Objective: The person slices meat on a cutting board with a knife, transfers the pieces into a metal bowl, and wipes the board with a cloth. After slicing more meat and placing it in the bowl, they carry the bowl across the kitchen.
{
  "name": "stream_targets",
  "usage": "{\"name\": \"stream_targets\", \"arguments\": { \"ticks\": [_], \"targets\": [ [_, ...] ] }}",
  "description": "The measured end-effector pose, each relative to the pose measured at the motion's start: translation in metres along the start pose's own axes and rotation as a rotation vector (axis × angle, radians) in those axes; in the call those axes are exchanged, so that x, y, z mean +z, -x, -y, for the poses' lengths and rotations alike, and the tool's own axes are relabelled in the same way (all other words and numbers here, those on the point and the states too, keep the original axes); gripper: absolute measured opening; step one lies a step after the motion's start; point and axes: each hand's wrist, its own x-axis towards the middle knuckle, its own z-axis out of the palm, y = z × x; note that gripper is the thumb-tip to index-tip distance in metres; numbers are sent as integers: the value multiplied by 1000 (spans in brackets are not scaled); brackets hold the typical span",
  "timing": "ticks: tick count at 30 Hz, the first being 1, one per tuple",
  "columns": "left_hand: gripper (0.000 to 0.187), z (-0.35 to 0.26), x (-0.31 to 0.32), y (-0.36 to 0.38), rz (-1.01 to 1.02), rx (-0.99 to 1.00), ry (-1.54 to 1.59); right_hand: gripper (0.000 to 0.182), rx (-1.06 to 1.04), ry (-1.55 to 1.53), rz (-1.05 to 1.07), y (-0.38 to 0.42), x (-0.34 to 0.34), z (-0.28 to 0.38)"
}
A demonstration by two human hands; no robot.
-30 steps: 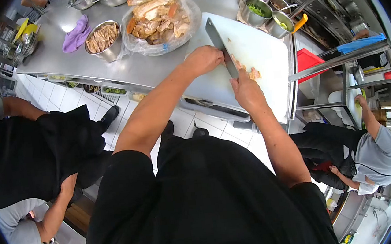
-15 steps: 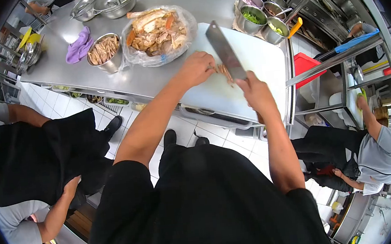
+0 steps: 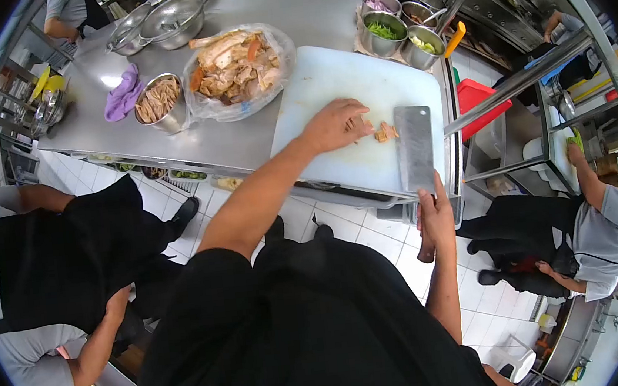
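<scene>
My left hand (image 3: pixel 335 125) rests on the white cutting board (image 3: pixel 328 87), its fingers bunched on a small pile of sliced meat (image 3: pixel 382 132). My right hand (image 3: pixel 435 214) is off the near edge of the board and grips the handle of a cleaver (image 3: pixel 415 147), whose broad blade lies flat over the board's right near corner. The blade is just right of the meat pieces and apart from my left hand.
A plastic-lined bowl of cooked meat (image 3: pixel 235 62) and a steel bowl of meat strips (image 3: pixel 160 99) sit left of the board. A purple cloth (image 3: pixel 123 93) lies further left. Steel pots of vegetables (image 3: pixel 397 24) stand behind. Other people stand at left and right; a red bin (image 3: pixel 482 102) sits below.
The cleaver has come down from a raised, tilted position and swung right, now lying flat near the board's edge. My right hand pulled back toward me. My left hand stays on the meat.
</scene>
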Motion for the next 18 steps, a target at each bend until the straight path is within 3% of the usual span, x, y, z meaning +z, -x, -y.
{"name": "stream_targets", "arguments": {
  "ticks": [3, 5, 9, 11, 15, 18],
  "targets": [
    [75, -18, 19, 3, -255, -58, -43, 65, -119, 84, 112, -13, 26, -2],
    [77, -36, 34, -3, -406, -151, -137, 66, -87, 211, 140, -7, 50, 14],
    [56, -22, 63, -7, -573, -204, -330, 72, -92, 4, 242, 3, 107, 28],
    [44, -22, 29, 4, -700, -146, -120, 73, -129, -59, 266, -3, 126, 25],
    [40, -23, -66, 34, -827, -194, -231, 73, -343, -8, 391, 6, 169, 80],
    [38, 5, -142, 62, -1042, -177, -360, 70, -524, 88, 504, 1, 217, 128]
  ]
}}
